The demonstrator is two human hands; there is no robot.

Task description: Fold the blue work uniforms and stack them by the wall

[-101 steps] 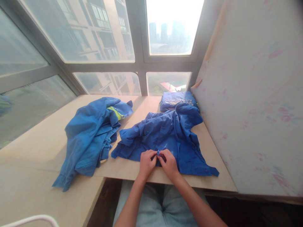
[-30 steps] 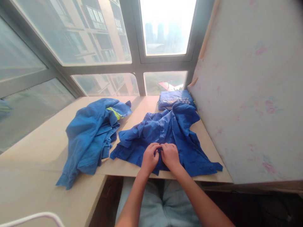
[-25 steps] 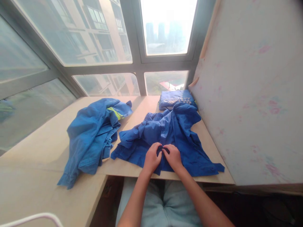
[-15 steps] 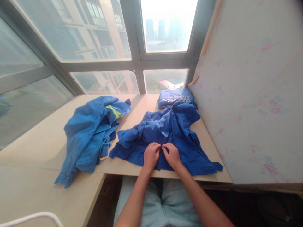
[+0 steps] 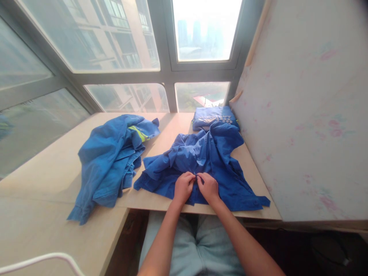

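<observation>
A dark blue work jacket (image 5: 227, 168) lies spread on the table before me, its sleeves out to both sides and its buttoned front in the middle. My left hand (image 5: 184, 187) pinches the front edge of the jacket, thumb and fingers pressed together. Right beside it, my right hand (image 5: 208, 187) pinches the same front edge, the fingertips of both hands almost meeting. Whatever small part, such as a button, sits between the fingertips is too small to make out. The cloth by the hands is slightly raised.
Left of the jacket lies a second, crumpled blue jacket (image 5: 106, 161) with a yellow-green stripe, hanging partly over a seam in the table (image 5: 37, 172). A folded blue packet (image 5: 214, 117) in clear plastic stands at the back, by the wall (image 5: 304, 115). A white cable (image 5: 54, 256) curves at lower left.
Both hands stay at the jacket's front edge, with only small finger movements. The view has shifted very slightly; the garments lie as before.
</observation>
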